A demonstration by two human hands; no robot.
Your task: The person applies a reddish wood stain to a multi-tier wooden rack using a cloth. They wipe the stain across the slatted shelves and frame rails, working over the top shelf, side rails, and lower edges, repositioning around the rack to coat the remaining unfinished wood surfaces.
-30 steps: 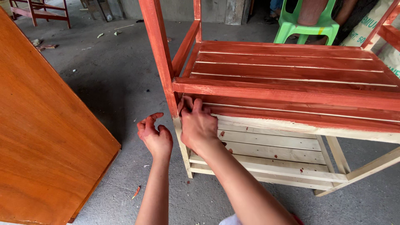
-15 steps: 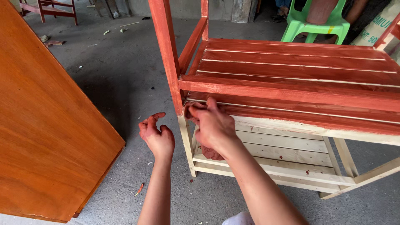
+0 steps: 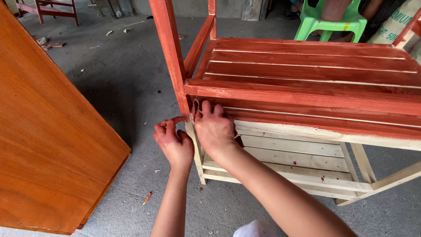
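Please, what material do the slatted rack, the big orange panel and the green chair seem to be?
Slatted rack: wood by its grain and slats; upper part stained red, lower part bare and pale.
Orange panel: probably wood or veneered board, smooth and slightly glossy, with visible grain.
Green chair: looks like moulded plastic, uniform colour, no grain.

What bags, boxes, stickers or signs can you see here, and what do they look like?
Printed sack: far right top corner, behind the red-stained wooden rack, beside the green plastic chair; pale beige woven bag with dark green lettering, only partly in view.
Yellow sticker: on the green chair's seat edge; small and narrow.
No signs, screens or boxes show.
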